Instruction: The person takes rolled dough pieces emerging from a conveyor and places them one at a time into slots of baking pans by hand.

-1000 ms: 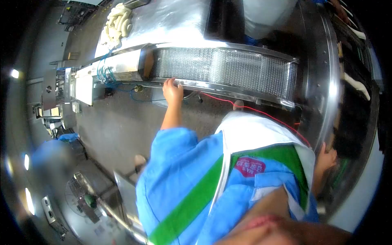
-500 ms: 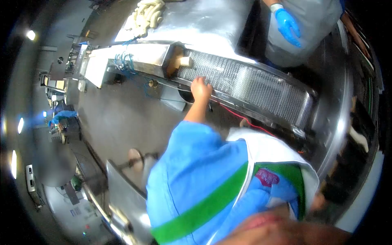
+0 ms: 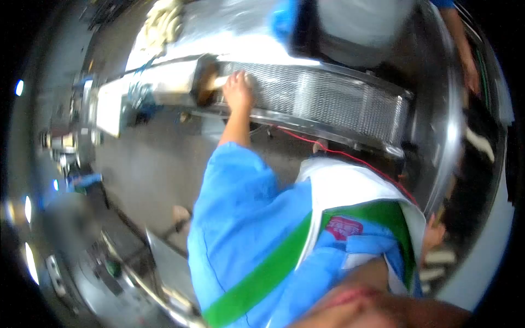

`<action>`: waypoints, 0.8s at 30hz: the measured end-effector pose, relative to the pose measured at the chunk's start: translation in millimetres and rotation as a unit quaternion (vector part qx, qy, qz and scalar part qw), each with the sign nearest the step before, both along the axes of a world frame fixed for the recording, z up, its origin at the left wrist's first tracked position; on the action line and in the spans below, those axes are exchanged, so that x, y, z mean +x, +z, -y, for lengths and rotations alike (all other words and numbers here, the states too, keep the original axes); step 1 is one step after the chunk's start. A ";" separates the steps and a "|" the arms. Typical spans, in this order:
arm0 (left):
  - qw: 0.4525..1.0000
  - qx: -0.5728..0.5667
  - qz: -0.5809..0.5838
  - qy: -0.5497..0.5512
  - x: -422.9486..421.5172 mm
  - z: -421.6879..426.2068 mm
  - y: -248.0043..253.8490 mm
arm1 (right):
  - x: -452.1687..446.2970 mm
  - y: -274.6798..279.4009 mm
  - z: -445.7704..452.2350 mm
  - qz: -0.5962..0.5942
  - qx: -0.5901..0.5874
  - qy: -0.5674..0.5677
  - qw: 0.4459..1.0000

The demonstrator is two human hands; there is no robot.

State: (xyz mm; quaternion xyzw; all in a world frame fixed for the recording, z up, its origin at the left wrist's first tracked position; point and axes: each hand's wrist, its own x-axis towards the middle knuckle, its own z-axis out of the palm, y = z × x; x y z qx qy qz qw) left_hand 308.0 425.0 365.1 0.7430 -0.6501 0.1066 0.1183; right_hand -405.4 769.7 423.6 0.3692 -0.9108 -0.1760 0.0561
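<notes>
My left hand is over the near end of the metal mesh conveyor belt, beside the mouth of a metal housing. Its fingers are closed around a pale dough-like piece, which shows on both sides of them. Low on the right, my right hand is beside the dark rack, its visible fingers apart and nothing seen in them. Just below that hand lie pale pieces.
Pale rolls are heaped on the metal table. Across the belt stands a person with a blue glove. Another person's bare arm reaches in at upper right. A red cable runs below the conveyor.
A pale piece has come out of the housing, and my left hand has moved onto it from the conveyor's edge. The co-worker's blue glove has shifted left. The whole view has swung about.
</notes>
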 end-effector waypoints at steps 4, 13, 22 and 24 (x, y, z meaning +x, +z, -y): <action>0.945 0.304 0.118 0.006 -38.4 26.6 32.9 | 29.0 28.7 4.0 0.021 -0.111 0.024 0.993; 0.979 0.181 -0.049 0.074 -34.5 -28.3 87.9 | 21.7 34.2 22.8 0.095 -0.084 -0.008 0.992; 0.874 -0.025 -0.443 -0.197 -184.2 -46.9 294.0 | 19.0 59.7 16.0 0.149 -0.156 0.036 0.976; 0.806 -0.087 -0.558 -0.176 -264.5 -60.7 325.1 | 14.8 53.5 11.9 0.148 -0.177 0.047 0.972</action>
